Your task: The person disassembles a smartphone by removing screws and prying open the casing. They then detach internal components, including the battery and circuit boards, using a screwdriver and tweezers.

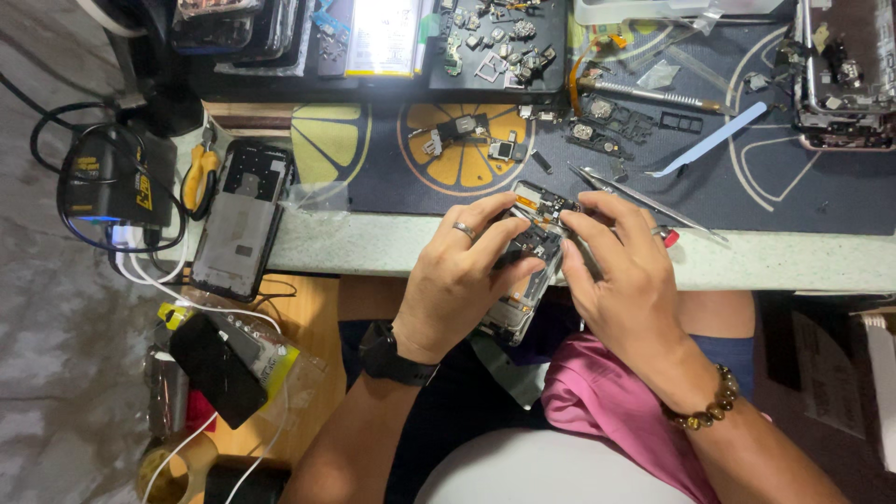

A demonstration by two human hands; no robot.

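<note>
Now I brace an opened smartphone point(527, 266) at the workbench edge point(373, 247).
My left hand point(462, 280) clamps its frame steady; right hand point(621, 275) fingertips pinch together at its exposed board, tweezers point(644, 198) lying near.

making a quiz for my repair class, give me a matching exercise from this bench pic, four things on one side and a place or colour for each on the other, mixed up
Things:
1. opened phone
2. pliers
3. spudger
4. phone frame

Place or colour:
A. pale blue, lying on the dark mat, right of centre
B. held in both hands at the bench edge
C. yellow handles, left of the mat
D. flat on the bench at the left, beside the pliers

Pairs: 1-B, 2-C, 3-A, 4-D
</note>
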